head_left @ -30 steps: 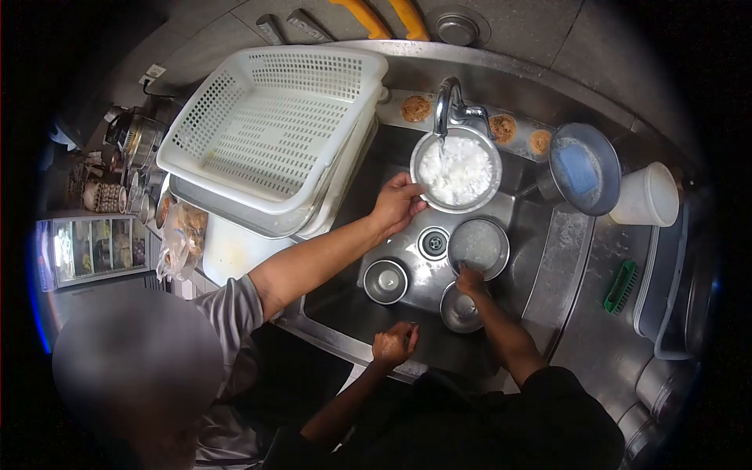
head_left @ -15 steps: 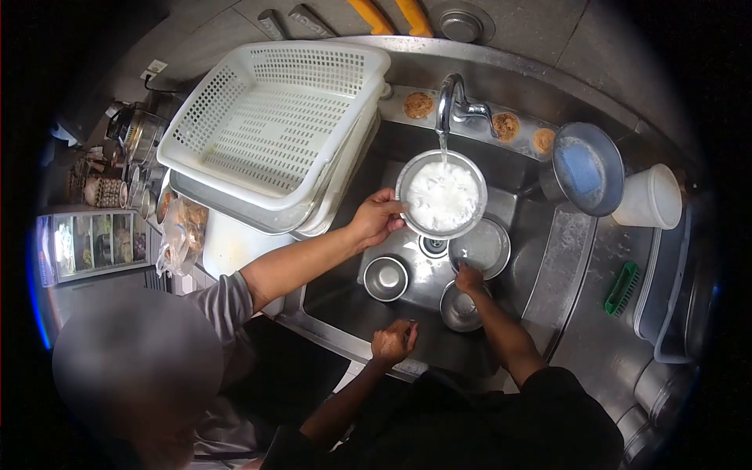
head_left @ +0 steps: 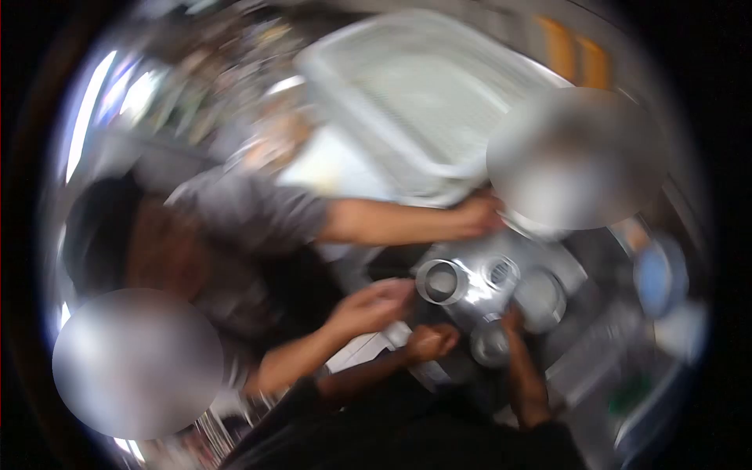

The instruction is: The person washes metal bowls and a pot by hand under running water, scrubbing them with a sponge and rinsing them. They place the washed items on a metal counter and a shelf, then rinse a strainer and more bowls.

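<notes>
The view is smeared by motion. My right hand (head_left: 513, 319) is closed at the near rim of a round metal bowl (head_left: 542, 300) in the sink. Just beside it is a smaller metal bowl (head_left: 490, 343). My left hand (head_left: 433, 342) is held above the sink's front edge, fingers curled in, with nothing visible in them. Another small metal bowl (head_left: 441, 282) stands to the left of the drain (head_left: 499, 272). A co-worker's hand (head_left: 479, 215) reaches across to a larger metal bowl, mostly hidden by a grey blurred disc.
The co-worker's other hand (head_left: 380, 304) is close to my left hand. A large white perforated basket (head_left: 376, 133) stands at the sink's far left. On the right are a basin with blue in it (head_left: 660, 278), a white container (head_left: 681, 333) and a green brush (head_left: 629, 394).
My view has swung left, so the sink appears further right and blurred. The co-worker's second hand has come into view near my left hand. My right hand remains at the bowl's rim.
</notes>
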Available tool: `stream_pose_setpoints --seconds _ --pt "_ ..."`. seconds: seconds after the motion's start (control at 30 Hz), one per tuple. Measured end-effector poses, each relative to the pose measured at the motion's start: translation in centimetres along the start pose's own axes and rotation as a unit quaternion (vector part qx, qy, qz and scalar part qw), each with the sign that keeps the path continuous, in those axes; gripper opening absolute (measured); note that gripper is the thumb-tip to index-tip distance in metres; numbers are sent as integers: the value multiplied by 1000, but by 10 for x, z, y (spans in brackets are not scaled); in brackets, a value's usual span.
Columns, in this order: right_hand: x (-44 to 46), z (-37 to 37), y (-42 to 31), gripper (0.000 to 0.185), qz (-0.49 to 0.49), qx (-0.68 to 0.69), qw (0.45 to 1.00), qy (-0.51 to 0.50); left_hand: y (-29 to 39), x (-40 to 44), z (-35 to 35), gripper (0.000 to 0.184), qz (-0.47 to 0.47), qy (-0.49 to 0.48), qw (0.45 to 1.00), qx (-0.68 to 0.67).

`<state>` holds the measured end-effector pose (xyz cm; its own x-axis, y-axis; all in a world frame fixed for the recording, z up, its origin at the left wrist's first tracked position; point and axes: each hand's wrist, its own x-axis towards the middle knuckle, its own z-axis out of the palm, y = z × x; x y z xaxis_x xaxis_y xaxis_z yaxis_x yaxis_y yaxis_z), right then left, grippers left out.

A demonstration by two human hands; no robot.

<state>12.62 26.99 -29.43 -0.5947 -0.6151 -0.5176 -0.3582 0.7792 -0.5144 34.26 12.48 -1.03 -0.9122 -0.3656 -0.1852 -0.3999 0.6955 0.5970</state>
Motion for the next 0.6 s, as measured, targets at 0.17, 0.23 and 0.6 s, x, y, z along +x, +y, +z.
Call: stream_pose_setpoints --seconds 0.17,0.23,0.6 --pt "32 6 33 67 -22 -44 999 1 87 138 -132 30 30 22 963 -266" --pt "33 -8 15 67 -18 -67 998 -8 100 211 -100 32 93 83 982 -140" --pt "45 -14 -9 64 -17 -131 991 -29 94 212 -1 21 40 232 966 -110"
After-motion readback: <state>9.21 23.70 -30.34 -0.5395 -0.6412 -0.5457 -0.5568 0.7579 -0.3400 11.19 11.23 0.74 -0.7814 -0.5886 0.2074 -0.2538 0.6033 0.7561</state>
